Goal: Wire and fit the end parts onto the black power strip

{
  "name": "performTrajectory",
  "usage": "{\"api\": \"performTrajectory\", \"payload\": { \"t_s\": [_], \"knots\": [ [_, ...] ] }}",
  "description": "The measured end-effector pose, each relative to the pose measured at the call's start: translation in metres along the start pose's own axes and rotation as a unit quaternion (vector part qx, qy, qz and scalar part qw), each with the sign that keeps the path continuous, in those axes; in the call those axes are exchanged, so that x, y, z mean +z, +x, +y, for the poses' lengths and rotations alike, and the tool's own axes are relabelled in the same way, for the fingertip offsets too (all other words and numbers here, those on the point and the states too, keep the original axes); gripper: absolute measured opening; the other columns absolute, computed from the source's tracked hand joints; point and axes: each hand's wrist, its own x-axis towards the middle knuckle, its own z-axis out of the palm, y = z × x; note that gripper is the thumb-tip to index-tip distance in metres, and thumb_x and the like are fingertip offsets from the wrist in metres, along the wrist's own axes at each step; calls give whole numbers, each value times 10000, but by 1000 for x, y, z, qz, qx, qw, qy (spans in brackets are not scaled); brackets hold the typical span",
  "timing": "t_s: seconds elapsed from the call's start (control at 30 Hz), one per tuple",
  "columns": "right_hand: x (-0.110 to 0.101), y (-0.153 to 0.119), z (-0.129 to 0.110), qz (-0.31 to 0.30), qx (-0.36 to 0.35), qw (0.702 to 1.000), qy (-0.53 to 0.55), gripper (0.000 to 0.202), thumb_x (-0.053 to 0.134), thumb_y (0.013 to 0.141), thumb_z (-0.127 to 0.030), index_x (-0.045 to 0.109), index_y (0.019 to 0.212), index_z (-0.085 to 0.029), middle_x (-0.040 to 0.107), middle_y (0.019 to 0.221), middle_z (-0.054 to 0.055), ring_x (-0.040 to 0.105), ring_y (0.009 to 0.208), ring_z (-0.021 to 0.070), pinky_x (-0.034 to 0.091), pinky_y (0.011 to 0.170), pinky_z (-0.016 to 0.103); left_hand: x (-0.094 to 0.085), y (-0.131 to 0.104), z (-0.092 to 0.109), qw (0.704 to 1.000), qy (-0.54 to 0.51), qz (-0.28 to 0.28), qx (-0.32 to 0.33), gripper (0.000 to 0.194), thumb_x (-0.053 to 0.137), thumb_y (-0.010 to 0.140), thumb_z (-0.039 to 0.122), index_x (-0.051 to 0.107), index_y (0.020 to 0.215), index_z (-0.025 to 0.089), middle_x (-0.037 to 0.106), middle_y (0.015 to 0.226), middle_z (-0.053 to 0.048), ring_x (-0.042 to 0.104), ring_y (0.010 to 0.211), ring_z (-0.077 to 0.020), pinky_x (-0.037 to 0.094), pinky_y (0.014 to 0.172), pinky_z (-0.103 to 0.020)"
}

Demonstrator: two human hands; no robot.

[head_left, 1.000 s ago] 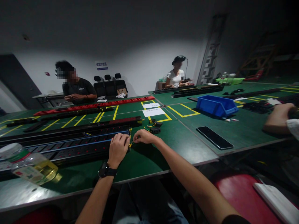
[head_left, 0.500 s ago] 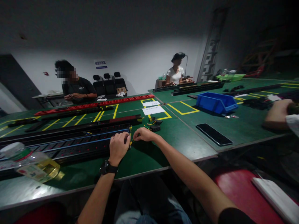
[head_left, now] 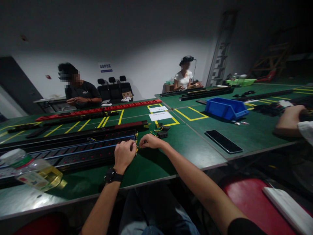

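Two hands, close tog.: R hand (head_left: 150,141) pinches yellow wires (head_left: 137,150) at 3 o'clock end of black strip (head_left: 84,157); L hand (head_left: 124,153) over it, grip can't tell. Wires prob. light, bendy, fragile: hold insulation.

Smooth green tabletops (head_left: 193,158) carry a soft sheen, brightening to pale glare near the front edge. The black strips (head_left: 85,158) look like plastic, satin rather than mirror-bright, and the yellow wires (head_left: 137,150) at their end appear plastic-coated. A phone (head_left: 223,141) shows a dark, glassy face; a blue bin (head_left: 218,109) is smooth plastic with low gloss. The bottle (head_left: 36,174) is clear, shiny plastic, the sheets (head_left: 160,116) matt paper, the trousers (head_left: 183,218) denim cloth, the red stool (head_left: 246,199) smooth and faintly glossy, the white wall (head_left: 146,62) matt.
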Motion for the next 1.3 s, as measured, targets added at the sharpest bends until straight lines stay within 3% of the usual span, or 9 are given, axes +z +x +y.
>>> {"api": "performTrajectory", "payload": {
  "t_s": [0.47,0.63,0.87,1.3],
  "knots": [
    [2,2,4,1,7,1000,10,130,795,797,-148,841,910,-193,802,868,24,723,823,178,474,728,223,3,3,1,999,22,-10,-34,317,495,995,345,745,832,237,713,800,-78,667,832,-260,389,768,-374],
    [2,3,5,2,1,1000,8,138,796,793,-142,842,914,-190,804,872,25,717,811,174,467,720,221,1,2,3,999,29,-16,-8,341,474,1004,358,747,852,221,727,825,-96,656,857,-273,398,791,-400],
    [2,2,6,1,-1,1000,13,132,800,786,-138,841,904,-182,798,851,28,710,806,175,469,709,221,-3,-3,5,995,34,-46,78,261,564,960,379,735,1002,186,760,965,-118,626,975,-314,407,847,-451],
    [0,-1,2,-13,16,1000,10,119,790,805,-150,834,912,-176,782,837,24,688,790,166,456,701,221,-2,-4,5,994,46,-56,81,206,559,946,318,717,990,195,759,966,-123,608,989,-311,396,843,-448]
  ]
}}
